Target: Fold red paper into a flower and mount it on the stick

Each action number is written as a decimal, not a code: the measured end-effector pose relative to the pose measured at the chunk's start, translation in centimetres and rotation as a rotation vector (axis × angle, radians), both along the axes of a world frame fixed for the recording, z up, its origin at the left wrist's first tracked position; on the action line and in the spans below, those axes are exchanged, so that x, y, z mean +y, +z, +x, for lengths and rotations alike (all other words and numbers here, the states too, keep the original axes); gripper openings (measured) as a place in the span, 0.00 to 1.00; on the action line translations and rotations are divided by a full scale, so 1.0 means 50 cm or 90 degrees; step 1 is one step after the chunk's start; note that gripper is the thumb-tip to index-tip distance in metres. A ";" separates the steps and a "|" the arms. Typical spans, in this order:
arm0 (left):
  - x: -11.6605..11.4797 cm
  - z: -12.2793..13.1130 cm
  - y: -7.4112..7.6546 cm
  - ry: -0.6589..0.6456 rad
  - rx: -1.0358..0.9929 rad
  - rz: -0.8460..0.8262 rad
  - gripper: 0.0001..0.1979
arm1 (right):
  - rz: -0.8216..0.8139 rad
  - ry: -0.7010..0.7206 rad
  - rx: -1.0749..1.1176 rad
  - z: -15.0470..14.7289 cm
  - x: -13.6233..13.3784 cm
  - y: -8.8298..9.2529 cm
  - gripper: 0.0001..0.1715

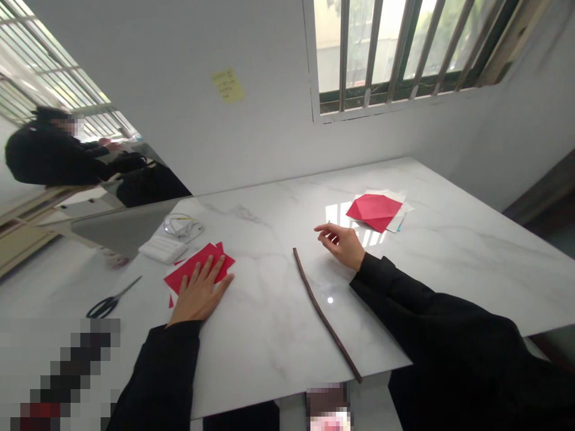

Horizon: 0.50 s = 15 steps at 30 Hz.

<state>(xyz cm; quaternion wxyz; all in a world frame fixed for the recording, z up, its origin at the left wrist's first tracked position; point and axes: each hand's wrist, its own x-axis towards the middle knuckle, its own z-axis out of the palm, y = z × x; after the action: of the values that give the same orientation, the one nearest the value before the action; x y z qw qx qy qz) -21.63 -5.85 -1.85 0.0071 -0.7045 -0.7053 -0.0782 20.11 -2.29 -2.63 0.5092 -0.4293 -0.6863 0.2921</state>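
Observation:
My left hand (200, 293) lies flat with spread fingers on several red paper pieces (180, 279) at the left of the marble-patterned table (265, 335). Small red scraps stick out around them. Over the middle right of the table is my right hand (345, 245), its index finger stretched out and the others loosely curled, with nothing visible in it. A thin brown stick (320, 312), slightly bent, lies lengthwise between my hands, its near end at the front edge. Left of my left hand rest black-handled scissors (106, 306), blades pointing away from me.
Farther right, a folded red paper (376, 209) tops some white sheets (394, 225). A white flat object (162, 249) and a coiled cable (191, 228) sit at the back left. Behind are a wall with a yellow note (227, 85) and a barred window. Another person (49, 146) appears far left.

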 end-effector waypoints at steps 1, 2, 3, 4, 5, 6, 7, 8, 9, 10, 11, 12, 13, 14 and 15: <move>0.002 -0.004 0.002 0.004 -0.006 0.003 0.35 | 0.020 -0.009 -0.029 0.007 0.007 0.000 0.15; 0.005 -0.008 0.003 0.011 -0.015 0.002 0.35 | 0.044 -0.025 -0.064 0.019 0.016 0.001 0.15; 0.008 -0.011 0.005 0.024 -0.025 0.004 0.35 | 0.067 -0.050 -0.103 0.035 0.028 0.002 0.15; 0.011 -0.013 0.008 0.035 -0.033 0.011 0.35 | 0.090 -0.084 -0.139 0.054 0.041 0.003 0.15; 0.012 -0.012 0.013 0.042 -0.038 0.030 0.34 | 0.104 -0.124 -0.175 0.077 0.055 0.005 0.15; 0.013 -0.006 0.021 0.042 -0.042 0.070 0.34 | 0.111 -0.163 -0.208 0.102 0.069 0.005 0.16; 0.012 0.007 0.033 0.027 -0.049 0.114 0.33 | 0.114 -0.206 -0.237 0.128 0.082 0.004 0.17; 0.010 0.026 0.047 0.002 -0.064 0.172 0.32 | 0.108 -0.246 -0.255 0.152 0.094 0.002 0.18; 0.008 0.052 0.065 -0.032 -0.089 0.226 0.30 | 0.098 -0.281 -0.267 0.175 0.104 -0.002 0.18; 0.005 0.084 0.083 -0.071 -0.118 0.277 0.29 | 0.086 -0.309 -0.282 0.194 0.112 -0.008 0.19; 0.003 0.121 0.102 -0.103 -0.145 0.334 0.26 | 0.073 -0.329 -0.298 0.210 0.118 -0.015 0.20; 0.002 0.162 0.119 -0.141 -0.162 0.355 0.24 | 0.060 -0.342 -0.315 0.221 0.122 -0.023 0.21; 0.004 0.203 0.132 -0.173 -0.181 0.378 0.22 | 0.049 -0.347 -0.333 0.228 0.124 -0.032 0.24; 0.009 0.243 0.140 -0.202 -0.200 0.393 0.20 | 0.037 -0.346 -0.350 0.232 0.126 -0.040 0.27; 0.017 0.281 0.143 -0.232 -0.218 0.402 0.18 | 0.026 -0.341 -0.365 0.234 0.127 -0.047 0.31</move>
<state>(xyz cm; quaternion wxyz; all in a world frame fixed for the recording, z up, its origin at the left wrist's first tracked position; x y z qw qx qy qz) -7.58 -5.00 5.29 0.0913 -0.7581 -0.5011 -0.4073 31.82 4.07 -4.97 0.3638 -0.6473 -0.6698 0.0035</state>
